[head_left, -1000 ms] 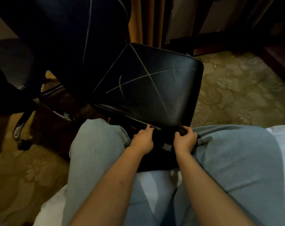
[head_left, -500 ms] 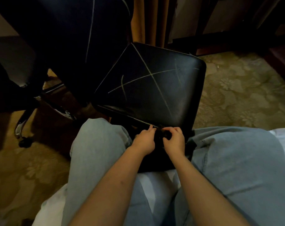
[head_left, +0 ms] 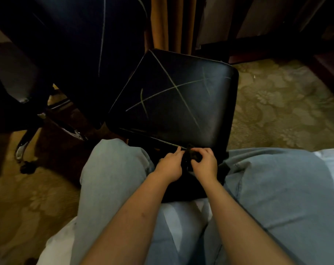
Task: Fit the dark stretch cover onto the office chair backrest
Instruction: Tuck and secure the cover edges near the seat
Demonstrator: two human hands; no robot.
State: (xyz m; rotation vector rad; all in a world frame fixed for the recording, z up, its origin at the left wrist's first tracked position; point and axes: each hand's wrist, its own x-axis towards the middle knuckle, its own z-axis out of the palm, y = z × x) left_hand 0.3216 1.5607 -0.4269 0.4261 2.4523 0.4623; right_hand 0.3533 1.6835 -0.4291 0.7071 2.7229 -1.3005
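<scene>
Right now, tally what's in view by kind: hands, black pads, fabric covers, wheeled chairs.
hands: 2, the left hand and the right hand
black backrest pad with pale lines: 1
dark stretch cover, bunched and pinched between both hands: 1
wheeled chair, upper left: 1
Total: 5

Black backrest (head_left: 173, 104), near edge between knees: left hand (head_left: 170, 165) and right hand (head_left: 205, 164) pinching bunched dark cover (head_left: 190, 158)

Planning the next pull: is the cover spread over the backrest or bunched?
Bunched: left hand and right hand grip a wad of cover at the backrest edge.
</scene>
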